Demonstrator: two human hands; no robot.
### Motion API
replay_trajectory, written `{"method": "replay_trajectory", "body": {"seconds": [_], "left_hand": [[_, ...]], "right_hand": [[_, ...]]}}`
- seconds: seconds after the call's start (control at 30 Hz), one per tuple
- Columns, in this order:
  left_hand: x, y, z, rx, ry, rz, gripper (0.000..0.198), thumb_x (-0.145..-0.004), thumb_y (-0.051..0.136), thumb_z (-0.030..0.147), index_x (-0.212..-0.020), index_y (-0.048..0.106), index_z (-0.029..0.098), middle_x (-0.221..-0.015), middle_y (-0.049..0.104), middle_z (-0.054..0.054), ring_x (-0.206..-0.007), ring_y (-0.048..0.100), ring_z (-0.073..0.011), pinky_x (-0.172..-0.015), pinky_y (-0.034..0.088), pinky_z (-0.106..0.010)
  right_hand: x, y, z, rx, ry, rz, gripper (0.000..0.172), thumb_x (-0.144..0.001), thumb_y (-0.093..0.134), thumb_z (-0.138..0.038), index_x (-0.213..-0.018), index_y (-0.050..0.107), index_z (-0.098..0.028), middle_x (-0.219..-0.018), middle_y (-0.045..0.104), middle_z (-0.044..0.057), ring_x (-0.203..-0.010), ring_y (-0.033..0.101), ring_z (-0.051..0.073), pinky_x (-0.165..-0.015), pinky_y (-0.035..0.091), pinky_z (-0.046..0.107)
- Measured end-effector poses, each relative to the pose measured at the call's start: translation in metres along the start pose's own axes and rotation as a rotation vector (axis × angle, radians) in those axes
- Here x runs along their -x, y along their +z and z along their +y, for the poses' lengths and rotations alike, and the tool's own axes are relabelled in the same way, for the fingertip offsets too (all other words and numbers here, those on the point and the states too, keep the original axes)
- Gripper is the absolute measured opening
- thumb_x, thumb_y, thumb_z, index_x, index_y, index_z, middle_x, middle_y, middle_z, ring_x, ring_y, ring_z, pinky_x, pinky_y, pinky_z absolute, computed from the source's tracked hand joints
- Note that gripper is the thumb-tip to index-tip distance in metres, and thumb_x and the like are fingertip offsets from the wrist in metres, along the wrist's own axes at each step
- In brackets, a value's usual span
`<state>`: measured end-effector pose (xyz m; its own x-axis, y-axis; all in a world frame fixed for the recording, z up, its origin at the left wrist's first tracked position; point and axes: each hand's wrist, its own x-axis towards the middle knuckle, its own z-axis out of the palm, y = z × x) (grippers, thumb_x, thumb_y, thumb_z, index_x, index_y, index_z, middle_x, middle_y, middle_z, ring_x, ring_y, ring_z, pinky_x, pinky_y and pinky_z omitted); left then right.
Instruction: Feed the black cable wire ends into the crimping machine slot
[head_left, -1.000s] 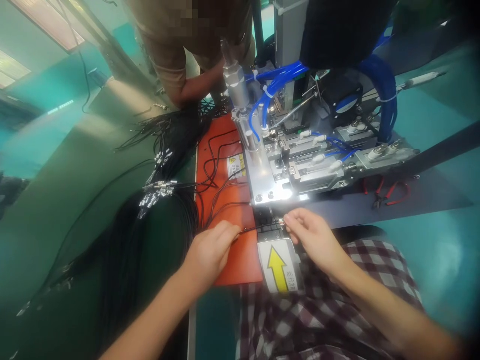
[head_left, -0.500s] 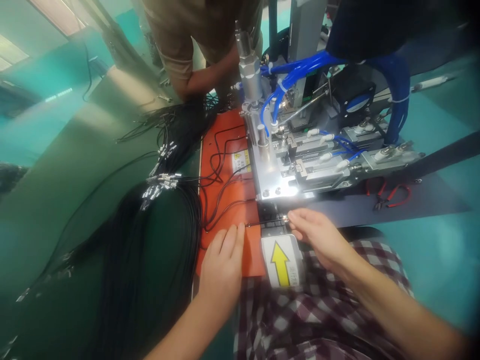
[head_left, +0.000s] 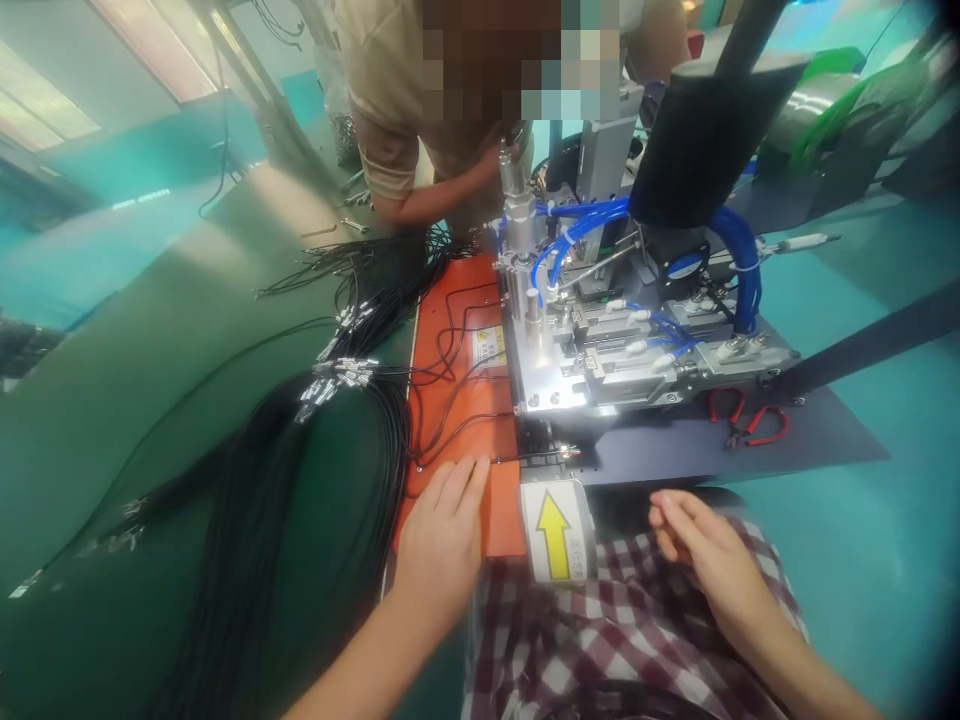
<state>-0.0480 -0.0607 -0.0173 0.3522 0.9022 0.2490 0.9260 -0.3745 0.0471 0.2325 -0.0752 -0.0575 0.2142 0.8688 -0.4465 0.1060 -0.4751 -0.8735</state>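
Observation:
My left hand (head_left: 442, 520) rests on the orange plate (head_left: 469, 510), its fingers pressed together over a black cable (head_left: 525, 457). The cable runs right from my fingertips across a dark track, and its end shows small coloured wires (head_left: 570, 453). Off to the right, over my lap, my right hand (head_left: 697, 535) is closed in a pinch, apart from the cable. What its fingertips hold, if anything, is too small to make out. Other black cables (head_left: 450, 425) lie across the plate into the metal machine (head_left: 555, 370).
A bundle of black cables (head_left: 255, 500) with silvery ends covers the green table (head_left: 187, 330) at left. Red-handled cutters (head_left: 750, 425) lie on the grey base at right. Blue air hoses (head_left: 600, 215) loop above the machine. Another person (head_left: 397, 150) stands across the table.
My right hand has let go of the cable end and moved right and down, towards me. Coloured wires now show at that end. My left hand stays on the cable. The view has tilted up.

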Motion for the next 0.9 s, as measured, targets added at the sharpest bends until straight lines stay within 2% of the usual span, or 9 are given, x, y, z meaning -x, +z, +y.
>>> {"method": "replay_trajectory", "body": {"seconds": [0.07,0.2,0.33,0.5,0.6,0.77,0.83,0.9], "left_hand": [[-0.007,-0.002,-0.001,0.058,-0.024,-0.037,0.046,-0.088,0.036,0.006,-0.130,0.052,0.013,-0.123,0.060,-0.013,-0.115,0.053,-0.0268,-0.093,0.052,-0.042],[-0.033,-0.003,-0.007,0.139,-0.070,-0.077,0.044,-0.090,0.033,0.008,-0.130,0.051,0.010,-0.125,0.055,-0.016,-0.119,0.049,-0.0269,-0.093,0.051,-0.041],[-0.049,-0.001,-0.017,0.158,-0.047,-0.080,0.044,-0.089,0.034,0.008,-0.129,0.051,0.012,-0.125,0.054,-0.014,-0.118,0.049,-0.0257,-0.092,0.051,-0.041],[-0.048,-0.002,-0.022,0.159,0.003,-0.077,0.045,-0.087,0.034,0.008,-0.129,0.051,0.010,-0.125,0.052,-0.017,-0.117,0.048,-0.0279,-0.091,0.051,-0.043],[-0.048,-0.006,-0.024,0.157,0.041,-0.099,0.046,-0.086,0.033,0.007,-0.128,0.051,0.010,-0.124,0.052,-0.017,-0.117,0.048,-0.0268,-0.093,0.049,-0.041],[-0.051,-0.016,-0.029,0.167,0.110,-0.191,0.051,-0.084,0.031,0.004,-0.133,0.044,0.010,-0.120,0.055,-0.015,-0.114,0.051,-0.0236,-0.099,0.044,-0.040],[-0.053,-0.021,-0.032,0.175,0.136,-0.237,0.055,-0.082,0.030,0.000,-0.135,0.040,0.009,-0.126,0.054,-0.016,-0.117,0.050,-0.0231,-0.100,0.043,-0.039],[-0.055,-0.026,-0.035,0.182,0.160,-0.284,0.056,-0.080,0.031,-0.002,-0.135,0.039,0.006,-0.131,0.052,-0.018,-0.121,0.049,-0.0233,-0.102,0.041,-0.038]], "right_hand": [[0.008,-0.010,0.018,0.029,0.024,-0.010,0.034,-0.085,0.053,-0.056,-0.075,0.058,-0.024,-0.056,0.051,-0.001,-0.052,0.046,0.017,-0.053,0.037,0.032],[0.021,-0.013,0.043,0.037,0.060,-0.095,0.036,-0.083,0.053,-0.057,-0.067,0.056,-0.025,-0.050,0.045,-0.003,-0.046,0.044,0.017,-0.049,0.037,0.032],[0.032,0.000,0.061,0.071,0.043,-0.208,0.041,-0.081,0.050,-0.062,-0.067,0.054,-0.023,-0.050,0.042,-0.005,-0.042,0.041,0.014,-0.046,0.036,0.030],[0.046,0.029,0.078,0.163,0.013,-0.446,0.040,-0.077,0.052,-0.060,-0.067,0.048,-0.022,-0.055,0.046,-0.005,-0.043,0.041,0.011,-0.043,0.035,0.023],[0.058,0.055,0.072,0.215,-0.062,-0.570,0.034,-0.082,0.050,-0.052,-0.070,0.049,-0.021,-0.054,0.045,-0.005,-0.046,0.043,0.011,-0.045,0.036,0.023],[0.090,0.100,0.037,0.290,-0.281,-0.748,0.017,-0.087,0.050,-0.030,-0.073,0.052,-0.021,-0.061,0.055,-0.003,-0.057,0.049,0.014,-0.053,0.037,0.025],[0.104,0.115,0.023,0.306,-0.398,-0.804,0.009,-0.087,0.049,-0.023,-0.079,0.054,-0.021,-0.070,0.058,-0.002,-0.064,0.052,0.015,-0.060,0.038,0.027],[0.115,0.128,0.011,0.326,-0.552,-0.849,0.010,-0.087,0.047,-0.017,-0.088,0.056,-0.022,-0.085,0.060,0.001,-0.074,0.055,0.017,-0.069,0.040,0.029]]}}
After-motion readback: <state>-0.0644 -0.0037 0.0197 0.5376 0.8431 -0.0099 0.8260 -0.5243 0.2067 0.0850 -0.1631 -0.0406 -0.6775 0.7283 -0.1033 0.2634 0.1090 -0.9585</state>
